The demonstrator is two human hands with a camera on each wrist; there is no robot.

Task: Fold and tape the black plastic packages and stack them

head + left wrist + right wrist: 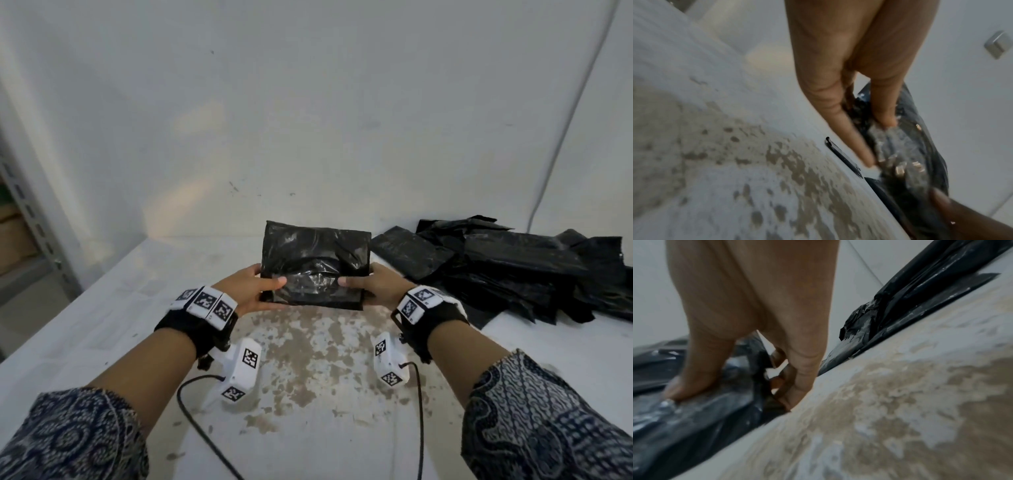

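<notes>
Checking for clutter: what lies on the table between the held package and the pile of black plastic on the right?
Only the right hand gripping the package; past it, bare white table up to the pile, in the head view.

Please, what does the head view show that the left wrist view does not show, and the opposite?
Only the head view shows the loose pile of black plastic bags at the right on the table, the white cable on the wall, both patterned sleeves and the white marker bands on the wrists.

Only the left wrist view shows a grey metal bracket on the wall.

Both show the folded black plastic package held at its ends by the left hand and the right hand, above the worn white table.
</notes>
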